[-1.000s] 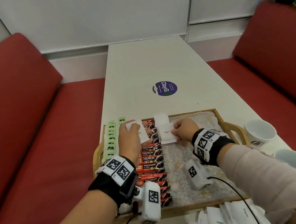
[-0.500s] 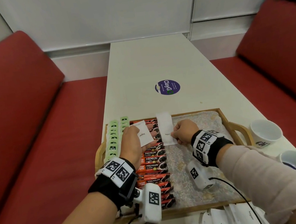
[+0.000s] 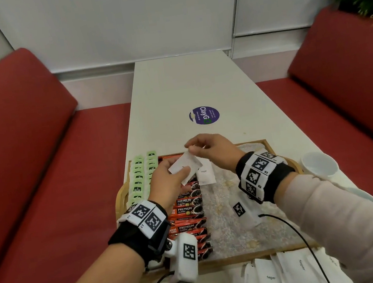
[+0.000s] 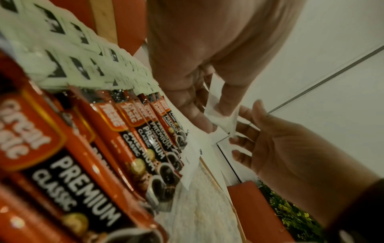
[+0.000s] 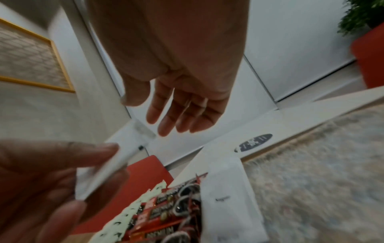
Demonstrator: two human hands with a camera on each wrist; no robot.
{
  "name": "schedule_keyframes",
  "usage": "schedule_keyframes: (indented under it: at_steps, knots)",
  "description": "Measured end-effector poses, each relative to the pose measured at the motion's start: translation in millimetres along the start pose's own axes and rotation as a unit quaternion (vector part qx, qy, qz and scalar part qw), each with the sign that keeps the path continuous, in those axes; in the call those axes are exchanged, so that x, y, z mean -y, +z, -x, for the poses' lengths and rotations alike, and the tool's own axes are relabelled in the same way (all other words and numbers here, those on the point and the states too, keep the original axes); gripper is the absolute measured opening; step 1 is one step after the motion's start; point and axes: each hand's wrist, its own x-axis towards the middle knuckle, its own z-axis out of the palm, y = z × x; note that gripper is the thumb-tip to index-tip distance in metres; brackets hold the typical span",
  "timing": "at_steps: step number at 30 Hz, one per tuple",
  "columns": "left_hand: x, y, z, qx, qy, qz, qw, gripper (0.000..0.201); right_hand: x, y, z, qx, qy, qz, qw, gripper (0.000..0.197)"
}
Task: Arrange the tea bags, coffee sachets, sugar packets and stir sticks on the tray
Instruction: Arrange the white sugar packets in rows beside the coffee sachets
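Note:
My left hand [image 3: 182, 172] hovers over the far part of the wooden tray [image 3: 229, 242] and pinches a white sugar packet [image 3: 185, 165] between thumb and fingers [image 4: 225, 105]. My right hand [image 3: 195, 146] is just beyond it, fingers [image 5: 166, 125] straight and relaxed, tips at the packet's [image 4: 220, 118] upper edge, holding nothing. Another sugar packet [image 3: 205, 174] lies flat on the tray beside a column of red coffee sachets [image 3: 189, 226]. Green tea bags [image 3: 139, 180] fill two columns at the tray's left. No stir sticks are visible.
A heap of loose sugar packets [image 3: 269, 277] lies on the white table in front of the tray. Two white cups [image 3: 319, 164] stand right of the tray. A round purple sticker [image 3: 204, 115] marks the table beyond. Red sofas flank both sides.
My right hand has let go of the sugar packet it laid on the tray and risen toward the left hand. My left hand has lifted its packet up and to the right.

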Motion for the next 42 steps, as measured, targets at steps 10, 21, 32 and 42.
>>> schedule_keyframes:
  at_steps: [10, 21, 32, 42]
  knots:
    - [-6.9, 5.3, 12.6, -0.006, 0.014, 0.053, 0.998, 0.027, 8.5, 0.6, 18.9, -0.006, 0.059, -0.096, 0.994, 0.017]
    - [-9.0, 7.8, 6.7, -0.036, 0.078, -0.032, 0.996, 0.017, -3.1, -2.4, 19.6, -0.030, 0.066, -0.024, 0.997, 0.007]
    - [-2.8, -4.0, 0.1, -0.048, 0.055, -0.046, 0.996, 0.022, -46.1, -0.8, 7.9, -0.043, 0.210, 0.075, 0.974, 0.017]
    - [1.1, -6.8, -2.5, -0.049, 0.048, -0.051, 0.996, 0.026, -53.7, 19.3, -0.4, -0.041, 0.242, 0.110, 0.963, 0.024]
